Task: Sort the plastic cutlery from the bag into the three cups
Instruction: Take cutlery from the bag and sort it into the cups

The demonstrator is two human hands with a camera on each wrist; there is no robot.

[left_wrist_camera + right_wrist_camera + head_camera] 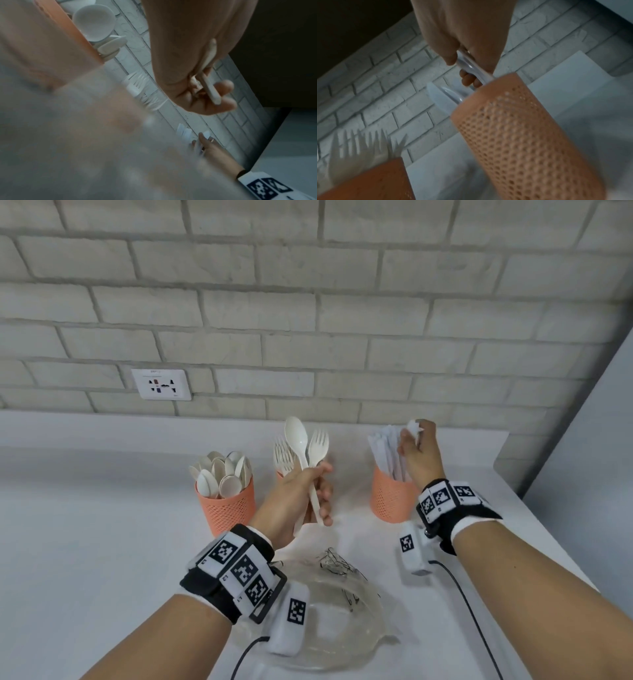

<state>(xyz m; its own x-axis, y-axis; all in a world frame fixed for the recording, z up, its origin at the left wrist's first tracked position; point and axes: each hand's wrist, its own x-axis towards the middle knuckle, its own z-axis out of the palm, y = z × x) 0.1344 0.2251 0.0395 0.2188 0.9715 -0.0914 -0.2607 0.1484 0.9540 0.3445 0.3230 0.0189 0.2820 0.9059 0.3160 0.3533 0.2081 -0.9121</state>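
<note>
Three orange mesh cups stand in a row on the white tabletop, well back toward the brick wall at twelve o'clock. The left cup is filled with spoons, the middle cup with forks, largely hidden behind the left hand, and the right cup with wrapped knives.

A spoon and a fork are gripped together by their handles in the left hand, fingers curled round them, heads up, in front of the middle cup. A wrapped knife is pinched in the right hand, fingers closed on it, directly over the right cup, with its lower end apparently already inside the rim.

The clear plastic bag lies flattened at six o'clock, between the forearms, and appears empty, though its contents cannot be told for certain. The sorting is judged almost finished: what is left seems to be the release of the knife and the placing of the held spoon and fork in their own cups.

Open tabletop is available at nine o'clock, beside the left cup. At three o'clock the tabletop edge runs near the right cup, and a grey panel stands beyond it, so less room is offered there. The wrist-camera cables trail across the tabletop toward six o'clock.
</note>
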